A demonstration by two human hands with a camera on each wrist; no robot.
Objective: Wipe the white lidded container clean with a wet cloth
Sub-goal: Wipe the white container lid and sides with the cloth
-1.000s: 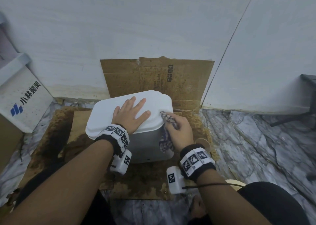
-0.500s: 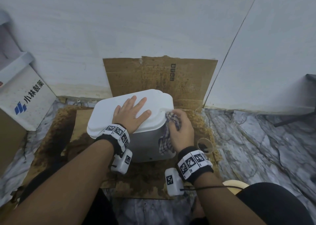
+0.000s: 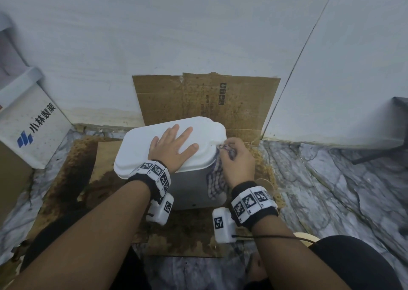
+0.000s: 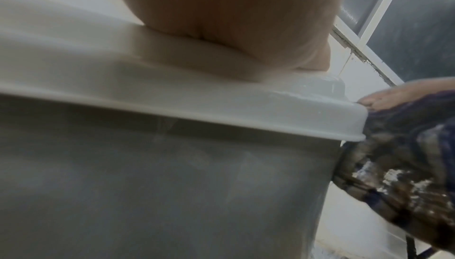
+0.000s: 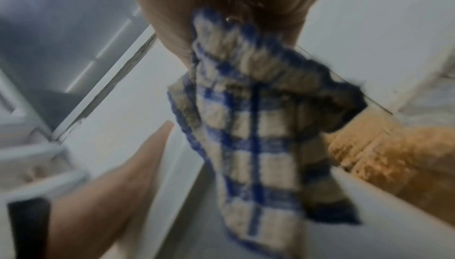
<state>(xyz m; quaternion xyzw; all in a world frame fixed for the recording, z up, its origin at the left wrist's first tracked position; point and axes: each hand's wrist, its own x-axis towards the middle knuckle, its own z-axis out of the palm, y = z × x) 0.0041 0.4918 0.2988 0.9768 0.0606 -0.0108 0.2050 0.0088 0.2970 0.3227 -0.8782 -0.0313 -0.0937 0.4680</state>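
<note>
The white lidded container stands on stained cardboard, its grey side wall seen close in the left wrist view. My left hand lies flat on the lid with fingers spread. At the lid's right end, my right hand grips a blue-and-white checked cloth against the rim. The cloth hangs down the container's right side; it also shows dark and wet as the cloth at the lid's corner.
Brown stained cardboard leans on the white wall behind and covers the floor under the container. A white box with blue print stands at the left. Marble floor lies to the right, and a dark stand is at far right.
My right hand with the cloth has slid along the lid's right end toward the far corner. The left hand stays flat on the lid.
</note>
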